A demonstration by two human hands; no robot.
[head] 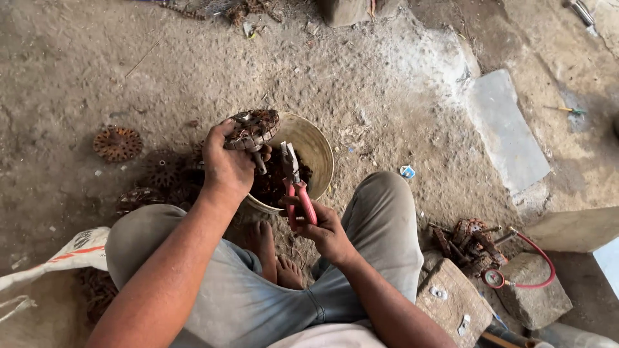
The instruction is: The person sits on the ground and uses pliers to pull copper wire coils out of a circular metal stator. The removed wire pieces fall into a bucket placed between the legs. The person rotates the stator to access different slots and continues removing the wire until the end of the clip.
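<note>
My left hand (225,169) grips a round metal motor stator (252,129) with dark windings and a short shaft, held over a worn round bucket (317,149). My right hand (322,229) holds pink-handled pliers (294,182), jaws pointing up toward the stator, just below and to the right of it. The bucket holds dark copper wire scraps (277,183). I am crouching, knees apart, with my bare feet (276,258) below the bucket.
Several rusty stators (117,143) lie on the dirt floor at left. A white sack (71,252) lies at lower left. At right are a wooden block (451,299), a pile of wound parts (471,240), a red hose with gauge (495,278), stone blocks (532,293) and a grey slab (506,129).
</note>
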